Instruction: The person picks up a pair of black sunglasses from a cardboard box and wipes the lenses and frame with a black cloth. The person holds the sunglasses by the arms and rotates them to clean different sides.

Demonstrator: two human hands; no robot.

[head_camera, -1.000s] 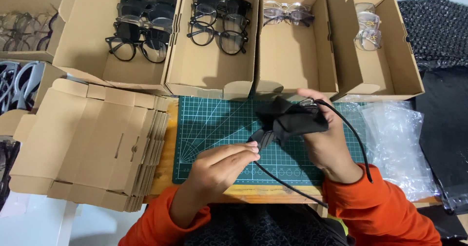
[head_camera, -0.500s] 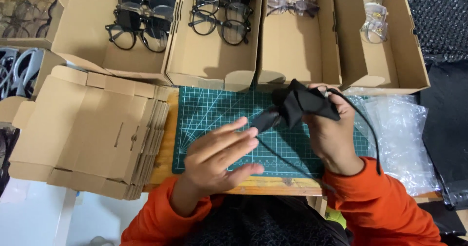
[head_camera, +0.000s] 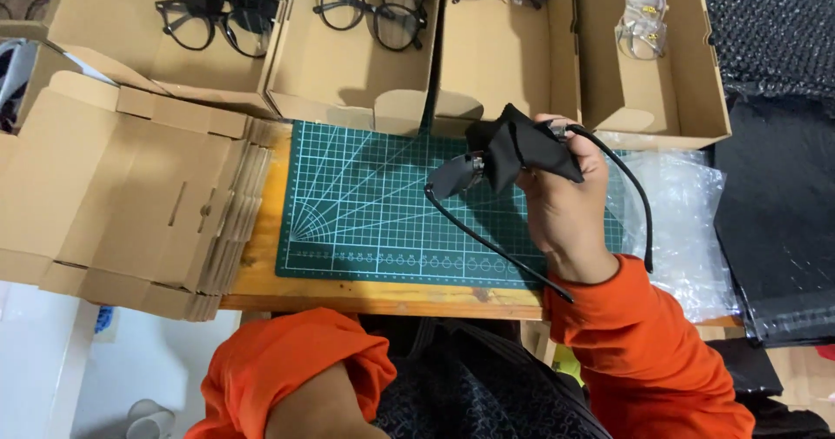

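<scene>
My right hand (head_camera: 565,208) holds a pair of black glasses (head_camera: 452,178) wrapped in a black cleaning cloth (head_camera: 513,150) above the green cutting mat (head_camera: 365,221). One dark lens sticks out to the left of the cloth, and both thin temple arms hang down toward me. My left hand is out of view; only its orange sleeve (head_camera: 296,361) shows at the bottom, pulled back off the table.
Open cardboard boxes along the far edge hold black-framed glasses (head_camera: 209,21), more black frames (head_camera: 374,8) and clear frames (head_camera: 639,21). A stack of flat cardboard box blanks (head_camera: 122,195) lies left. Clear plastic bags (head_camera: 678,221) and black bubble wrap (head_camera: 774,204) lie right.
My left hand has let go of the glasses and drawn back off the mat out of view. My right hand still holds the cloth-wrapped glasses, now alone.
</scene>
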